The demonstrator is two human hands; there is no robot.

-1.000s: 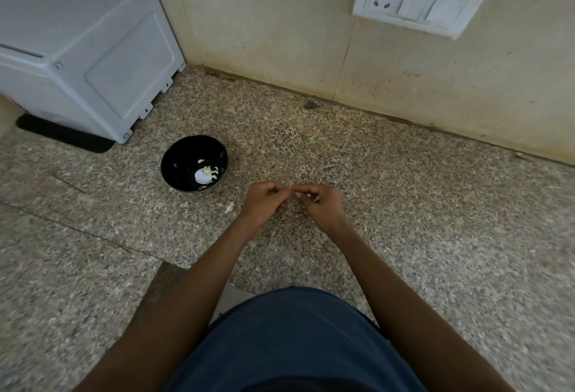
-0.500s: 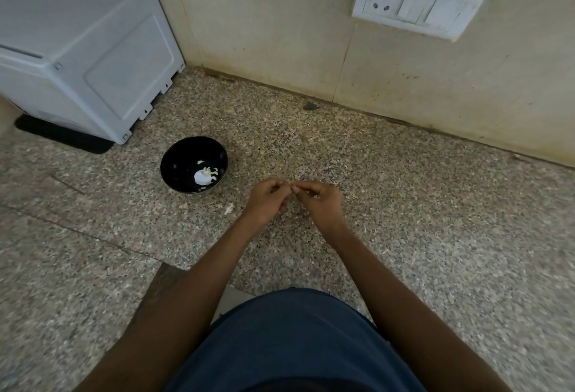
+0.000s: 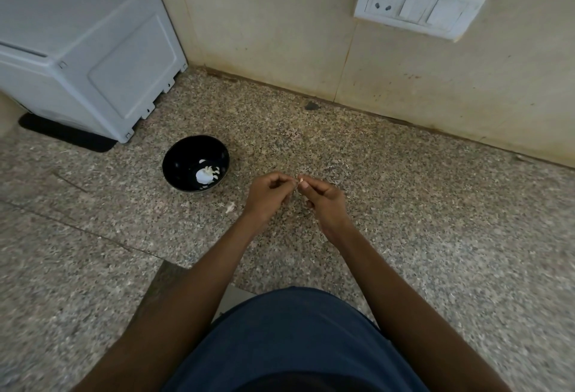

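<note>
Your left hand and right hand meet fingertip to fingertip above the granite counter. Both pinch a tiny pale piece, probably a garlic clove. Little has changed in the last second: same pinch, same spot. So the peeling looks unfinished, and the black bowl to your left waits.

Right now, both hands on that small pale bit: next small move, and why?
Likely pull the two grips apart to strip its skin: left hand and right hand both pinch the small pale piece, and white pieces lie in the black bowl.
</note>
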